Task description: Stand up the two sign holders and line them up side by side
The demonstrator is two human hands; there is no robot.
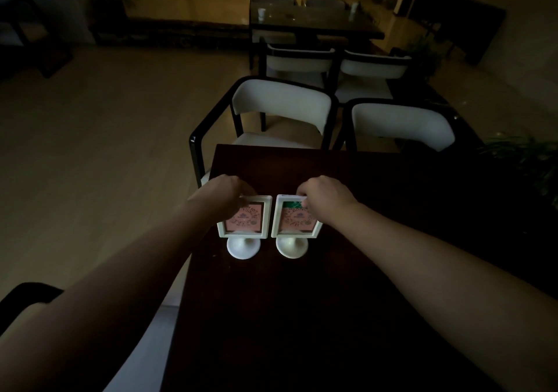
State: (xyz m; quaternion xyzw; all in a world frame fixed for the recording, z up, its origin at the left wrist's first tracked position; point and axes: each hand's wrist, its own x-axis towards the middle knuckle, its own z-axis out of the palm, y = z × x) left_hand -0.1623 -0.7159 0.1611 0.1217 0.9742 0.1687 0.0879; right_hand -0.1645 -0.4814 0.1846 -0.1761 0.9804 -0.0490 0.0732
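Left hand (225, 190) pinches the left sign holder (244, 217) at its top, right hand (321, 193) the right sign holder (296, 217); both upright on the bench (377, 270). Square the frames gently, bases level, before letting go.

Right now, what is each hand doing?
Left hand: closed on the top of the left sign holder.
Right hand: closed on the top of the right sign holder.

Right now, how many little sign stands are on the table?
2. The left sign holder stands under the left hand; the right sign holder stands beside it under the right hand. None seem hidden.
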